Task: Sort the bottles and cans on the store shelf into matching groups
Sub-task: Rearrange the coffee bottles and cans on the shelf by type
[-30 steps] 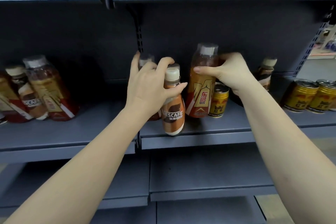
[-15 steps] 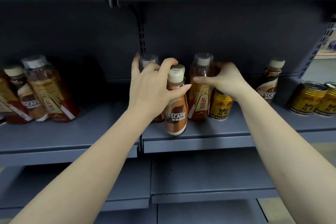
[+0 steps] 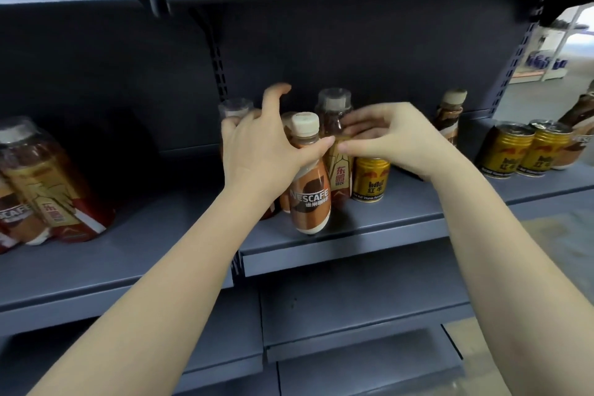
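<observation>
The grey shelf point(image 3: 369, 219) was the biggest thing in my view, its middle tier carrying three loose clusters. Far left stood a mixed group of wrapped bottles point(image 3: 48, 190), leaning in the wide lens. In the centre sat the unsorted knot I was working. On the right edge a pair of gold cans point(image 3: 520, 151) stood touching, which I took as the can group already forming.

My left hand point(image 3: 266, 154) held the Nescafé bottle point(image 3: 310, 186) at the shelf's front edge, thumb curled across its neck under the cream cap, index finger lifted and hooked in the air, the other fingers wrapped behind toward a clear-capped bottle point(image 3: 234, 109). That bottle's long axis ran upright, cap up, tipped slightly left, label facing me.

My right hand point(image 3: 395, 141) reached over the single gold can point(image 3: 369, 178), fingers loosely spread toward the tall amber bottle point(image 3: 336, 151); I could not tell whether they gripped anything. I judged the can belonged rightward with its mates.
</observation>
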